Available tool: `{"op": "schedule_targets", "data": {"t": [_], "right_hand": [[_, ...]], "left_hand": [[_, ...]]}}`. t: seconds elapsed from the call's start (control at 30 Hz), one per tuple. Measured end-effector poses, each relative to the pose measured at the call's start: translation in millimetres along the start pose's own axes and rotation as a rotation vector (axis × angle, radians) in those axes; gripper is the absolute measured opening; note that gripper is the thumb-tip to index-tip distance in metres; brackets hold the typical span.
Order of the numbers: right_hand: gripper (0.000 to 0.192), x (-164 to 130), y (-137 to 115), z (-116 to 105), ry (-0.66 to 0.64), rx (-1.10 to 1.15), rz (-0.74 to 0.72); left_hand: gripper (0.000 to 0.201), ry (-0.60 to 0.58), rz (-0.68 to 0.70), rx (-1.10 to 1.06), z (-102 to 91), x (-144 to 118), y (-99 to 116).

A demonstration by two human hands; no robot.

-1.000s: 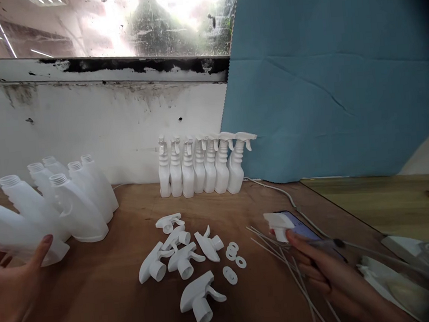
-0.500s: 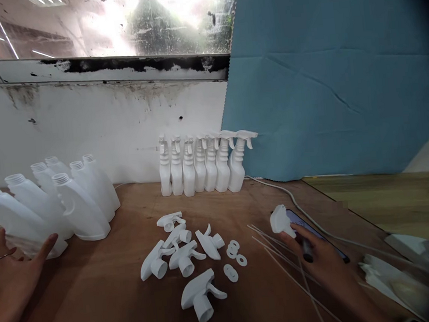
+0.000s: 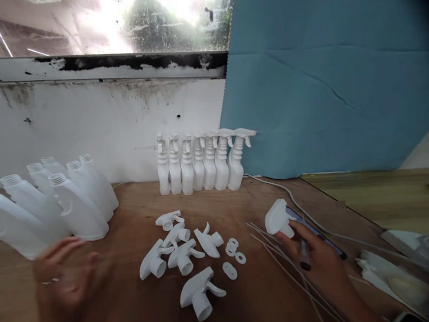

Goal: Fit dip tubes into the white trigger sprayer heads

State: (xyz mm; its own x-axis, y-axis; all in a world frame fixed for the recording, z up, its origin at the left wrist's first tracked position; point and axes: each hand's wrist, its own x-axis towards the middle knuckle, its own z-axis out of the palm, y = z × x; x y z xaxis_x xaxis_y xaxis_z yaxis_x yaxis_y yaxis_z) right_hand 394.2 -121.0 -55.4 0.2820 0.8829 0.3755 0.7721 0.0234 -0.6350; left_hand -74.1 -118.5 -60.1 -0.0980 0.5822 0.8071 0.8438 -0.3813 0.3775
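Note:
My right hand (image 3: 312, 252) is closed on a white trigger sprayer head (image 3: 277, 219) and also holds a dark, pen-like tool (image 3: 304, 255); its working end cannot be made out. My left hand (image 3: 64, 274), smeared by motion, hovers over the table with fingers apart and nothing in it. Just beyond it, a group of white open-necked bottles (image 3: 79, 208) stands at the left. Between my hands lie several loose trigger sprayer heads (image 3: 198, 290). Small white ring washers (image 3: 240, 258) rest right of them. Thin white tubes (image 3: 283, 265) run beneath my right hand.
A row of white spray bottles with heads fitted (image 3: 199, 167) stands by the wall. A phone (image 3: 324, 239) lies behind my right hand, near a pale cable (image 3: 301, 211). Clear plastic bags (image 3: 393, 275) lie at the right. Blue cloth (image 3: 327, 81) hangs behind.
My left hand has moved right, away from the bottles. My right hand, still holding the sprayer head, has shifted slightly left and turned the head a little.

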Motion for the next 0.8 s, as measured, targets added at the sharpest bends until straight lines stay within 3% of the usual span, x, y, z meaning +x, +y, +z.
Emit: {"op": "schedule_targets", "data": {"t": [0.13,0.23,0.3,0.43,0.53,0.67,0.8], "right_hand": [[0.045,-12.6,-6.3,9.4,0.006,0.011,-0.086],[0.037,-21.8,-7.4,20.5,-0.029,0.079,-0.184],[0.034,-26.1,-7.5,27.5,-0.059,0.139,-0.234],[0.033,-31.5,-9.4,36.3,-0.113,0.173,-0.247],[0.032,-34.7,-13.6,38.9,-0.129,0.173,-0.192],[0.031,-38.5,-18.0,42.0,-0.153,0.172,-0.188],[0.03,-42.8,-15.8,45.5,-0.105,0.168,-0.274]], "left_hand": [[0.027,-0.18,0.481,-0.2,47.6,-36.3,91.4],[0.017,-0.175,0.81,-0.211,82.1,-57.5,132.7],[0.022,-0.261,0.9,-0.191,95.7,-57.7,148.6],[0.042,-0.577,0.83,-0.099,103.7,-37.0,159.0],[0.044,-0.696,0.731,-0.042,107.7,-24.3,152.6],[0.045,-0.703,0.616,0.0,112.3,-18.3,138.4],[0.038,-0.579,0.563,-0.177,102.4,-24.1,136.5]]}}
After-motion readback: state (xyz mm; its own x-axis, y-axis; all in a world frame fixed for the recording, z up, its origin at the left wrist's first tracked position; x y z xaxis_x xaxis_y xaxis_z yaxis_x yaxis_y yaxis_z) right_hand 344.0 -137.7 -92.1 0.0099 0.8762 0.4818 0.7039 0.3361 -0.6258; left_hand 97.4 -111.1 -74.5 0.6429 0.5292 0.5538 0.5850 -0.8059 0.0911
